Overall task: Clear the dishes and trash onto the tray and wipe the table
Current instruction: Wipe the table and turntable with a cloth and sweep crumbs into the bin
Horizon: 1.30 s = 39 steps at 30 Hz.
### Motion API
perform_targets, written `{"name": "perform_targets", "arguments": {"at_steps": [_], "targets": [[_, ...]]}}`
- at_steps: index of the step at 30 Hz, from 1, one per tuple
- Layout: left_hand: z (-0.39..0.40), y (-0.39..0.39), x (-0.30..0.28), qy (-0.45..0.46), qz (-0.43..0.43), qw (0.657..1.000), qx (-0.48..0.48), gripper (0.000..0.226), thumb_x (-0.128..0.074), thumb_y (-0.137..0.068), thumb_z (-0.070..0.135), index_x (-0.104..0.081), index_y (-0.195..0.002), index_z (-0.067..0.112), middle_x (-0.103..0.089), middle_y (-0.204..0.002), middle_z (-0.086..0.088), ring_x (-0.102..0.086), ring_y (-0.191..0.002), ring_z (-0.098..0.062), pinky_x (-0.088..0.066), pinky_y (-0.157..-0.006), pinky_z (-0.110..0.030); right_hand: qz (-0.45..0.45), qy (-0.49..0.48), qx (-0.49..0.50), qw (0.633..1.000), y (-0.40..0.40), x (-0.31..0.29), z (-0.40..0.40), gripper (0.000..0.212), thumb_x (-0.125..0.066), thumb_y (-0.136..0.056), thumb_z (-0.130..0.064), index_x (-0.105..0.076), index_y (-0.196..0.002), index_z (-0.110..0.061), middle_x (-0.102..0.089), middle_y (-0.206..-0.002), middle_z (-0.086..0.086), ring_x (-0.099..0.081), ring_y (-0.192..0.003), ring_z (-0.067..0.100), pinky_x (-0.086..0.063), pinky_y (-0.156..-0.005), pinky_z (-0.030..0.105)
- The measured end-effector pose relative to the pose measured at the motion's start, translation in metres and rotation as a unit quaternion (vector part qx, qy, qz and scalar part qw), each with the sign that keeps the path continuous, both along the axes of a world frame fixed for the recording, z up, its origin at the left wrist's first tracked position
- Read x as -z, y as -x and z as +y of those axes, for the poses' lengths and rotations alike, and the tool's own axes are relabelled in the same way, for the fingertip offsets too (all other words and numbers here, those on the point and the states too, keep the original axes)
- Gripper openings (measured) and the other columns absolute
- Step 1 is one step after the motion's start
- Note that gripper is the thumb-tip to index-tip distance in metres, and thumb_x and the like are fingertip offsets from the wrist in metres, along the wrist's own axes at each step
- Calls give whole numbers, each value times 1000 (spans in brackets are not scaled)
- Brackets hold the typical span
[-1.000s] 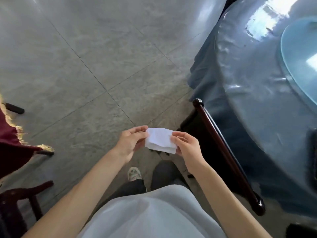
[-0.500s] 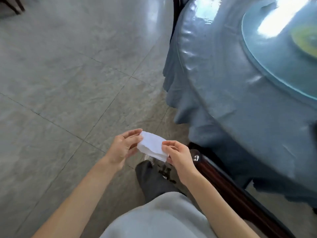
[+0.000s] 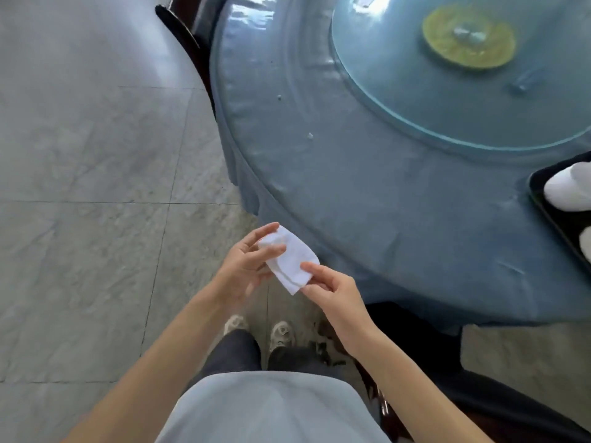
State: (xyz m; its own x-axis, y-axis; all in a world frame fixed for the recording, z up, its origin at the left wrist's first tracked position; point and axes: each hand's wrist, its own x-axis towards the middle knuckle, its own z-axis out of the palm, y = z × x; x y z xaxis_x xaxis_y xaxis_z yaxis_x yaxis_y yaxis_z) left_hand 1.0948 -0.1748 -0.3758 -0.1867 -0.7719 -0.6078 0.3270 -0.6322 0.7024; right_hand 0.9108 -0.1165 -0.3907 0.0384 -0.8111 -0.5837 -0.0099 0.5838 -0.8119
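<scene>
A folded white cloth [image 3: 289,260] is held in the air between my two hands, just off the near edge of the round table [image 3: 377,199] with its blue cover. My left hand [image 3: 244,266] pinches the cloth's upper left end. My right hand [image 3: 331,290] grips its lower right corner with thumb and fingers. A dark tray [image 3: 540,199] sits on the table at the far right, cut off by the frame edge, with white dishes [image 3: 567,188] on it. Two small crumbs [image 3: 309,135] lie on the tablecloth.
A glass turntable [image 3: 415,100] fills the table's middle, with a yellow-green disc [image 3: 468,39] under it. A dark wooden chair [image 3: 415,346] stands tucked in by my right leg, another chair [image 3: 185,24] at the table's far side. Grey tiled floor [image 3: 96,187] spreads to the left.
The view has swung right and up onto the table, bringing the turntable and tray into sight. Both hands still hold the cloth, now tilted and closer to the table's edge.
</scene>
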Motion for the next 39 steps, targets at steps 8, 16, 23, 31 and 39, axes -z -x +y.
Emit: {"name": "perform_targets", "arguments": {"at_steps": [8,16,23,31,39], "targets": [[-98,21,15,6,71,986,148,58,-76,-79,-7,-62,-132,14,-69,-123,-16,-69,-113,-32,-58,-89,-38,72,53,143,986,-6,-4,-56,25,-74,-93,-38,-78,-114,-25,-80,-96,-4,-75,-93,11,-58,-90,33],[-185,14,13,-25,84,952,294,42,-74,-85,3,-69,-125,12,-71,-123,-16,-70,-113,-30,-55,-93,-39,132,62,241,959,-30,-25,-127,18,-71,-95,-39,-84,-95,-26,-75,-73,-1,-65,-69,8,-54,-68,25],[-254,-8,18,3,0,930,367,28,-68,-87,-2,-78,-110,12,-75,-113,-15,-72,-99,-25,-58,-92,-38,164,47,409,896,-15,-38,-168,15,-72,-95,-26,-82,-84,-29,-57,-57,-11,-46,-54,7,-46,-56,18],[-287,-16,36,0,-41,936,351,18,-70,-90,5,-77,-107,5,-76,-101,-14,-72,-88,-22,-60,-86,-32,186,51,452,871,16,-38,-186,13,-72,-96,-22,-79,-85,-25,-59,-57,-6,-50,-51,5,-49,-51,17],[-286,15,44,11,-76,923,376,10,-59,-98,9,-67,-104,8,-71,-95,-7,-69,-89,-19,-59,-88,-35,135,-13,343,929,23,1,-229,46,-70,-96,-36,-56,-138,-23,-75,-106,0,-72,-102,17,-61,-80,34]]}}
